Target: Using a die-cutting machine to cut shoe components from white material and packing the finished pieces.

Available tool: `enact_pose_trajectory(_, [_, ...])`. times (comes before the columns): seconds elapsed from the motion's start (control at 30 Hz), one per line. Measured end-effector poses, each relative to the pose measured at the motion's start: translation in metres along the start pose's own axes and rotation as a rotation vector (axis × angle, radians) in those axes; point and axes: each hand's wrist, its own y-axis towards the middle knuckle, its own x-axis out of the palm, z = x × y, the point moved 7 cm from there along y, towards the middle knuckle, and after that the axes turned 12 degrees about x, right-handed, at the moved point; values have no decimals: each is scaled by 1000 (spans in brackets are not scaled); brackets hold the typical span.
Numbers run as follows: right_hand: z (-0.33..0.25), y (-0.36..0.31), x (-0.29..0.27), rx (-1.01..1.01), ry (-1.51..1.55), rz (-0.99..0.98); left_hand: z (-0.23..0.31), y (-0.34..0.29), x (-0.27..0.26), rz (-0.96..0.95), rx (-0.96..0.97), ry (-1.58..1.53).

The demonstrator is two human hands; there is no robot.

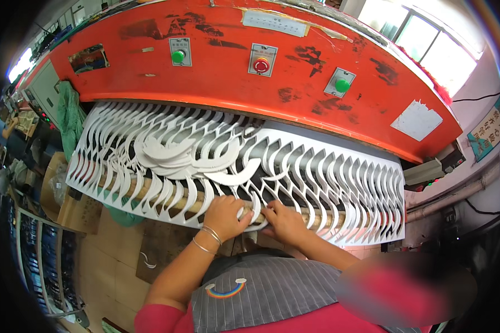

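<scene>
A wide white sheet [339,242] cut through with rows of crescent-shaped openings lies in front of me, its far edge beneath a red machine. Near the middle of its front edge, my left hand [223,216] is closed on a narrow strip of the sheet, fingers curled over it. Just to the right, my right hand [286,223] pinches the same part of the sheet between thumb and fingers; some fingertips are hidden. Loose white crescent pieces [164,152] lie heaped on the sheet's left half, with several more spread toward the middle.
The red machine front [216,83] spans the far side, carrying a green button [178,56], a red button [261,65] and another green button [341,85]. Cardboard boxes [79,213] and a metal rack [39,261] stand at left. A white scrap [147,261] lies on the floor.
</scene>
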Motion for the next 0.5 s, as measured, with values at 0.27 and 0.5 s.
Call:
enact_pose_trajectory(0.27, [-4,-21,22,-116,74,-526,-8,12,-18,-1,-34,-88])
enact_pose_trajectory(0.5, [-1,133,-45,-338,-292,413,-86,39,52,-319,-206,242])
